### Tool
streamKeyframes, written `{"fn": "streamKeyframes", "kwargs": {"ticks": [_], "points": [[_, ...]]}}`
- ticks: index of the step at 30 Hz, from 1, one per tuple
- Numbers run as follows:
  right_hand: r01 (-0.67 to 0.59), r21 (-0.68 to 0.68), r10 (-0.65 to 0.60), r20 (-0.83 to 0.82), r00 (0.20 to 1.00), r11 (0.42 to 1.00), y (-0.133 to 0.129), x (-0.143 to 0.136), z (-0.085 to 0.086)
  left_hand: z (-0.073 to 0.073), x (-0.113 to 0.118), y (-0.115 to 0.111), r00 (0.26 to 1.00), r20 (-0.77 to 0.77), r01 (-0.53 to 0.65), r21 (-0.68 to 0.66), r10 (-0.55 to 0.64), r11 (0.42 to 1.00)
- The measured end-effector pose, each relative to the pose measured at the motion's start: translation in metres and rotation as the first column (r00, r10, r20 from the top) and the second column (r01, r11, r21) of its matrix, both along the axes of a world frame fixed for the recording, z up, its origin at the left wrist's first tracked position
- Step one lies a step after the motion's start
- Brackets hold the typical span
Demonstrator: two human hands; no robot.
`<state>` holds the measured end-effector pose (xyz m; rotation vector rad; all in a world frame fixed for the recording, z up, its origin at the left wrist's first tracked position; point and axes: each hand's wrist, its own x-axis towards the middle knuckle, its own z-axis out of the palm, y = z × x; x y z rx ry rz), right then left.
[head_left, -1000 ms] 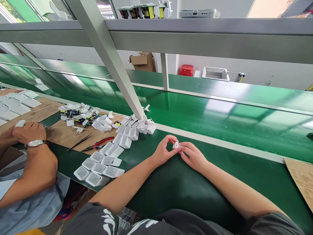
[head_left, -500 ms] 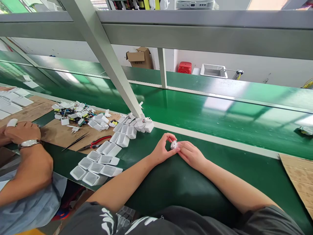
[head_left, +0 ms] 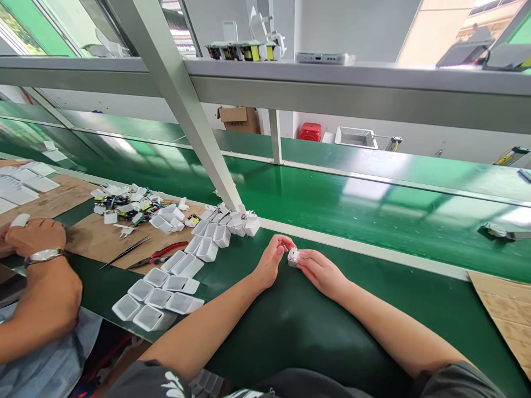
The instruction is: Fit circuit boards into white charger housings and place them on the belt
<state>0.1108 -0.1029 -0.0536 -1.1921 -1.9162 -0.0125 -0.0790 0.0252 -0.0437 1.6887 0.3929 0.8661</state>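
Observation:
A small white plastic adapter case [head_left: 292,257] is pinched in the fingers of my right hand [head_left: 322,271], just above the green work surface. My left hand [head_left: 270,264] is curled beside it on the left, thumb and fingers apart; its fingertips come close to the top of the case, and whether they touch it I cannot tell. Further left stand rows of open white plastic cases [head_left: 182,284], their hollow sides facing up. Behind them, several more white cases with small parts [head_left: 236,218] gather at the foot of the metal post.
On a cardboard sheet [head_left: 87,237] lie red-handled pliers [head_left: 160,256], tweezers [head_left: 124,252] and a heap of circuit boards and white parts [head_left: 128,202]. A co-worker's hand [head_left: 37,237] holds a white piece at far left. A slanted metal post [head_left: 186,105] rises ahead; another cardboard sheet [head_left: 504,309] lies right.
My left thumb has come away from the white adapter case and the left fingers have opened; my right hand keeps hold of it. The camera view has tilted up, showing more of the shelf.

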Motion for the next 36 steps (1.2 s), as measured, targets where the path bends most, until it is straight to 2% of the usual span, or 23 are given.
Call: {"fn": "streamKeyframes", "kwargs": {"ticks": [2,5,8,10,14,17,20,22,24,29,33,36], "points": [[0.032,0.052,-0.032,0.002,0.999,0.998,-0.001,0.002,0.008,-0.003,0.002,0.002,0.998,0.002,-0.07,-0.026,0.071,0.997],[0.046,0.145,-0.047,-0.002,0.999,0.988,-0.005,0.006,0.028,-0.009,0.005,0.007,0.982,-0.015,-0.187,-0.098,0.186,0.978],[0.088,0.217,-0.081,-0.044,0.996,0.972,-0.005,0.011,0.04,-0.015,0.009,0.014,0.968,-0.038,-0.251,-0.178,0.248,0.951],[0.112,0.213,-0.102,-0.056,0.993,0.971,0.0,0.014,0.036,-0.018,0.011,0.019,0.956,-0.048,-0.292,-0.207,0.288,0.934],[0.094,0.113,-0.097,0.015,0.995,0.989,0.01,0.015,0.016,-0.023,0.013,0.024,0.927,-0.069,-0.374,-0.212,0.368,0.903],[0.099,0.107,-0.101,0.008,0.995,0.989,0.008,0.013,0.019,-0.024,0.012,0.024,0.926,-0.088,-0.376,-0.186,0.366,0.908],[0.112,0.192,-0.105,-0.046,0.993,0.975,0.001,0.014,0.035,-0.022,0.011,0.022,0.93,-0.116,-0.365,-0.174,0.349,0.914],[0.144,0.261,-0.122,-0.096,0.988,0.955,0.0,0.015,0.039,-0.022,0.012,0.022,0.93,-0.127,-0.365,-0.184,0.346,0.913],[0.13,0.255,-0.107,-0.103,0.989,0.958,0.002,0.015,0.032,-0.021,0.013,0.022,0.927,-0.116,-0.372,-0.189,0.356,0.909],[0.029,0.093,-0.025,-0.042,0.999,0.995,0.011,0.015,0.006,-0.021,0.016,0.022,0.931,-0.074,-0.364,-0.184,0.356,0.913],[0.019,0.086,-0.014,-0.061,0.998,0.996,0.009,0.012,0.008,-0.015,0.018,0.015,0.944,-0.089,-0.327,-0.147,0.317,0.934],[0.013,0.074,-0.008,-0.069,0.998,0.997,0.007,0.007,0.007,-0.007,0.018,0.009,0.971,-0.11,-0.225,-0.112,0.213,0.968]]}}
